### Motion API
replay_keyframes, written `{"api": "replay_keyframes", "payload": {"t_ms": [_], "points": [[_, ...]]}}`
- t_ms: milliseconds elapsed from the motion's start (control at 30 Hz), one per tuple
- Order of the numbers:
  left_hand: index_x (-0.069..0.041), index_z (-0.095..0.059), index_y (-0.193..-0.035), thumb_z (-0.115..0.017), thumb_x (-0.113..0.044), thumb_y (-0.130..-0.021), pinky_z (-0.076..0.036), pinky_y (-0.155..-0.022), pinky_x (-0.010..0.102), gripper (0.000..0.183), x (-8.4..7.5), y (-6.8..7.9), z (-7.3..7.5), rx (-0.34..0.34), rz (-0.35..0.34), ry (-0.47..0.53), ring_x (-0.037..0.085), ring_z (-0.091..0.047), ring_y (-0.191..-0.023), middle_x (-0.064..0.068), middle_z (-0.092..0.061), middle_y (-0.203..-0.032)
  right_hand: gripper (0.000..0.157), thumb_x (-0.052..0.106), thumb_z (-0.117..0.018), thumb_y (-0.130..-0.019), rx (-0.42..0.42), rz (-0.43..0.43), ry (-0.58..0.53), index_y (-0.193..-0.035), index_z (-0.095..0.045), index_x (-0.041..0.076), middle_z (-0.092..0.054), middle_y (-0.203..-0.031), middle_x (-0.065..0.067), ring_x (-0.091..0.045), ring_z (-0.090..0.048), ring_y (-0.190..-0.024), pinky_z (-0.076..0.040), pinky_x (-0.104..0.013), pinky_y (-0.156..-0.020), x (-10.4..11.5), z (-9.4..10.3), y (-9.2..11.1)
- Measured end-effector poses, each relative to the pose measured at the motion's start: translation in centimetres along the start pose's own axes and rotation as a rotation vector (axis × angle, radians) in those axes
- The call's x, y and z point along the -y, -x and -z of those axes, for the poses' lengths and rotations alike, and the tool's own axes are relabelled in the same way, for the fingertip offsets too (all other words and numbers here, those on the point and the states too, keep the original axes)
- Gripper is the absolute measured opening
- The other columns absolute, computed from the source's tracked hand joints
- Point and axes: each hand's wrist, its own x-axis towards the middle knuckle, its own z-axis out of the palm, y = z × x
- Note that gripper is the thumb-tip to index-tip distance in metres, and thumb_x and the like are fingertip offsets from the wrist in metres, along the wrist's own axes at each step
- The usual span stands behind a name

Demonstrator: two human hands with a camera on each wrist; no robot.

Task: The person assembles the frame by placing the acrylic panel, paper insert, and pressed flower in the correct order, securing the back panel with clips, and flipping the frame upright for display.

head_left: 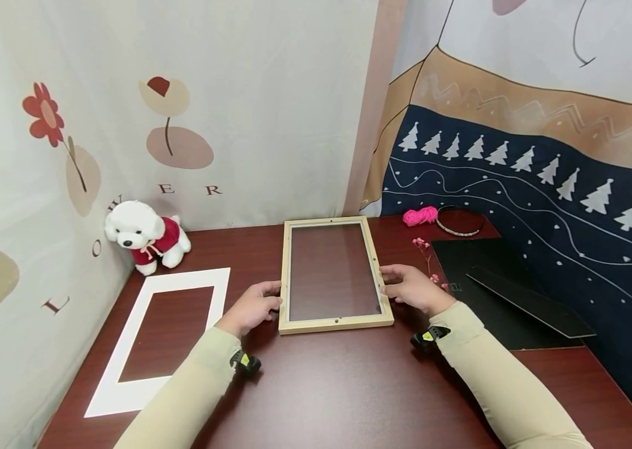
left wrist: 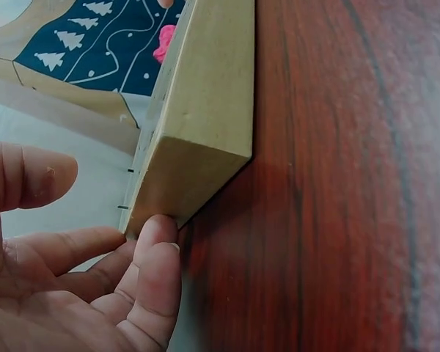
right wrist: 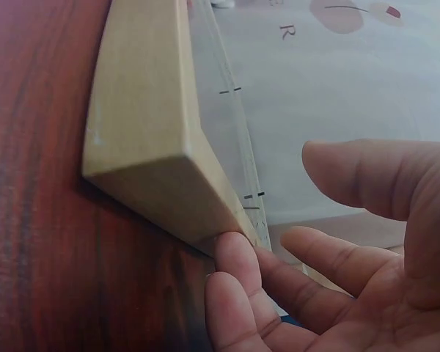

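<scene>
Hands: two, left hand [head_left: 251, 307] and right hand [head_left: 412, 287]. Sleeves [head_left: 192, 380]: two. Wrist-worn devices [head_left: 430, 337]: two, one per arm. Wooden frame [head_left: 316, 326]: one. White rectangular mat [head_left: 124, 343]: one. Plush dog [head_left: 150, 240]: one. Pink yarn bundle [head_left: 420, 216]: one. Ring-shaped headband [head_left: 459, 234]: one. Sprig of pink blossoms [head_left: 421, 243]: one. Large black board [head_left: 473, 255]: one. Narrow black strip [head_left: 529, 301]: one. Bench [head_left: 316, 399]: one. On pale cloth [head_left: 293, 125]: six letters [head_left: 166, 189], two whole stemmed flowers [head_left: 45, 117]. On dark-banded cloth [head_left: 439, 171]: ten whole white fir trees [head_left: 498, 153], eleventh cut off at right edge of head view.
</scene>
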Motion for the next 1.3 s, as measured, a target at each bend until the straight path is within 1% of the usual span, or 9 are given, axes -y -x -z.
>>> {"api": "replay_keyframes", "payload": {"t_ms": [333, 433, 533, 600, 700, 900, 1000, 1133, 1300], "points": [[0.014, -0.039, -0.155, -0.053, -0.004, -0.102, -0.054, -0.071, 0.029, 0.057, 0.2, 0.6, 0.2, 0.005, -0.002, 0.002, 0.019, -0.063, -0.091, 0.033, -0.051, -0.149, 0.059, 0.016, -0.069, -0.100, -0.001, -0.029, -0.015, -0.155, -0.051, 0.004, -0.062, -0.142, -0.022, -0.028, -0.067, -0.109, -0.059, -0.039, -0.088, 0.4, 0.0, -0.7], [0.014, -0.039, -0.155, -0.054, -0.003, -0.101, -0.057, -0.074, 0.032, 0.058, 0.1, 0.9, 0.5, -0.006, -0.008, 0.014, 0.021, -0.066, -0.092, 0.034, -0.050, -0.151, 0.060, 0.016, -0.069, -0.100, 0.009, -0.021, -0.002, -0.155, -0.050, 0.004, -0.063, -0.139, -0.022, -0.028, -0.067, -0.106, -0.059, -0.038, -0.085, 0.6, -0.1, -0.9], [0.014, -0.037, -0.156, -0.054, -0.002, -0.102, -0.061, -0.079, 0.039, 0.059, 0.2, 1.5, 1.4, -0.025, -0.020, 0.019, 0.028, -0.069, -0.100, 0.035, -0.047, -0.153, 0.064, 0.014, -0.073, -0.096, 0.025, -0.006, 0.049, -0.155, -0.050, 0.003, -0.066, -0.129, -0.021, -0.028, -0.065, -0.099, -0.058, -0.035, -0.078, 0.6, 0.0, -0.9], [0.014, -0.035, -0.156, -0.054, -0.002, -0.103, -0.062, -0.082, 0.042, 0.059, 0.4, 2.0, 2.4, -0.049, -0.025, 0.009, 0.034, -0.069, -0.106, 0.036, -0.045, -0.155, 0.067, 0.013, -0.076, -0.094, 0.044, 0.015, 0.102, -0.155, -0.050, 0.002, -0.067, -0.119, -0.018, -0.026, -0.062, -0.096, -0.057, -0.033, -0.075, 0.5, 0.1, -0.9], [0.013, -0.034, -0.158, -0.055, -0.004, -0.105, -0.062, -0.082, 0.040, 0.059, 0.9, 3.0, 4.5, -0.098, -0.020, -0.032, 0.039, -0.069, -0.112, 0.036, -0.047, -0.153, 0.073, 0.011, -0.081, -0.089, 0.071, 0.042, 0.167, -0.155, -0.051, 0.002, -0.066, -0.106, -0.014, -0.026, -0.058, -0.093, -0.054, -0.032, -0.072, 0.3, 0.3, -0.9], [0.013, -0.031, -0.159, -0.053, -0.012, -0.108, -0.059, -0.083, 0.033, 0.060, 2.5, 5.6, 9.5, -0.226, 0.047, -0.103, 0.037, -0.064, -0.122, 0.035, -0.050, -0.151, 0.084, 0.010, -0.086, -0.084, 0.119, 0.085, 0.237, -0.158, -0.047, 0.002, -0.063, -0.091, -0.011, -0.023, -0.058, -0.083, -0.052, -0.032, -0.065, 0.0, 0.5, -0.7], [0.012, -0.030, -0.160, -0.053, -0.019, -0.110, -0.060, -0.088, 0.038, 0.063, 3.5, 6.8, 11.7, -0.275, 0.088, -0.167, 0.040, -0.060, -0.128, 0.035, -0.050, -0.151, 0.087, 0.009, -0.086, -0.084, 0.137, 0.091, 0.255, -0.159, -0.044, 0.002, -0.063, -0.087, -0.010, -0.022, -0.058, -0.077, -0.051, -0.032, -0.061, -0.1, 0.6, -0.5], [0.012, -0.029, -0.160, -0.054, -0.029, -0.111, -0.060, -0.091, 0.043, 0.069, 4.8, 8.3, 14.3, -0.323, 0.125, -0.252, 0.043, -0.060, -0.127, 0.036, -0.050, -0.149, 0.087, 0.008, -0.085, -0.084, 0.132, 0.088, 0.253, -0.160, -0.043, 0.003, -0.061, -0.087, -0.010, -0.021, -0.056, -0.072, -0.049, -0.033, -0.058, -0.2, 0.7, -0.3], [0.015, -0.027, -0.159, -0.054, -0.037, -0.110, -0.059, -0.080, 0.028, 0.076, 6.2, 10.3, 17.1, -0.388, 0.168, -0.305, 0.043, -0.062, -0.120, 0.039, -0.049, -0.146, 0.086, 0.009, -0.085, -0.085, 0.143, 0.098, 0.241, -0.160, -0.042, 0.001, -0.062, -0.090, -0.012, -0.021, -0.057, -0.072, -0.049, -0.033, -0.059, -0.3, 0.7, -0.3]]}}
